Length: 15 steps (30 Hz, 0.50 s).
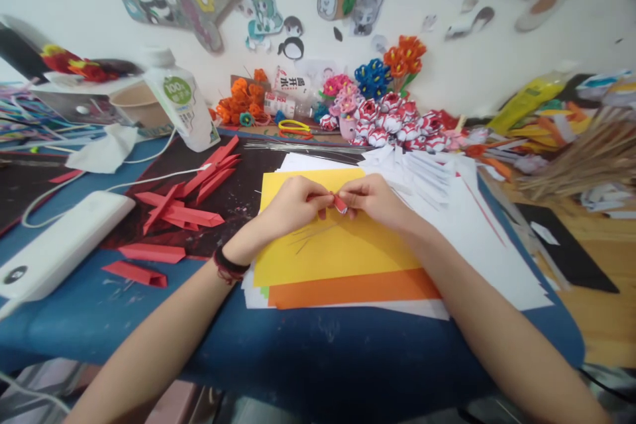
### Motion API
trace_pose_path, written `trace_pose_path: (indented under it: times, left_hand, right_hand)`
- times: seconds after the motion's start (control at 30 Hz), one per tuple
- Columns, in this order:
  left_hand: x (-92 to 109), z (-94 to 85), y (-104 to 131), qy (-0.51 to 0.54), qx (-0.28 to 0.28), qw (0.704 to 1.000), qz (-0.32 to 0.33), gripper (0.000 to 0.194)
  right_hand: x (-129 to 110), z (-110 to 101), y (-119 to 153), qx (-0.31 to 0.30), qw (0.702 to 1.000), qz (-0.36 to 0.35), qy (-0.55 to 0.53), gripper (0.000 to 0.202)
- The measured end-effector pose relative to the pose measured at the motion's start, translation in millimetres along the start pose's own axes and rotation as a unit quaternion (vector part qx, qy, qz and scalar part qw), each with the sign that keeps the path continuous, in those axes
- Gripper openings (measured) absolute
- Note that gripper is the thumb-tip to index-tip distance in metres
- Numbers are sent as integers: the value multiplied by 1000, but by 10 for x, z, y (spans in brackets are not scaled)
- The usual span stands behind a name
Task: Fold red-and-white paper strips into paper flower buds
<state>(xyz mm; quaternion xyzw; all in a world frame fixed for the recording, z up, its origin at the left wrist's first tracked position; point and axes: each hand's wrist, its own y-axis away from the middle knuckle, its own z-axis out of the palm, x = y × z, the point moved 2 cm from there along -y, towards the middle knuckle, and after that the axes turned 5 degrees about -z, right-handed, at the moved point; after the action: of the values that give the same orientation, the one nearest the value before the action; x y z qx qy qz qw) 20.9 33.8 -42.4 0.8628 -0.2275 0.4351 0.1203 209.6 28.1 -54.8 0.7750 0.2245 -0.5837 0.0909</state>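
Observation:
Between my two hands is a small red and white folded paper piece, held just over a yellow sheet of paper. My left hand pinches its left side with thumb and forefinger. From the right, my right hand pinches the other side, and the fingertips nearly meet. A few thin wires lie on or just above the yellow sheet below my left hand. Folded red paper strips are piled on a dark mat to the left, with two more nearer the front edge.
White paper strips lie behind my right hand. Red and white paper flowers stand at the back. A white bottle and a white power bank with a cable are on the left. Sticks bunch at the right.

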Motion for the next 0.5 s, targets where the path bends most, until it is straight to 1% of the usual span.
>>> trace_pose_path:
  times: [0.1, 0.17, 0.23, 0.3, 0.37, 0.5]
  left_hand:
    - [37, 20, 30, -54, 55, 995, 58, 28]
    - [52, 44, 55, -92, 85, 990, 68, 26]
    - [54, 63, 74, -134, 108, 983, 63, 23]
    - [51, 74, 86, -168, 121, 976, 64, 23]
    - [44, 76, 89, -179, 127, 973, 73, 23]
    - [28, 81, 79, -171, 117, 974, 91, 25]
  right_hand:
    - [-50, -23, 8, 9, 998, -37, 51, 28]
    - [-59, -39, 17, 12, 997, -43, 64, 22]
    - [-46, -43, 21, 32, 996, -45, 64, 19]
    - [-27, -32, 24, 58, 996, -47, 57, 19]
    - [-19, -16, 26, 60, 996, -46, 49, 19]
    - [-16, -46, 31, 18, 999, -25, 11, 21]
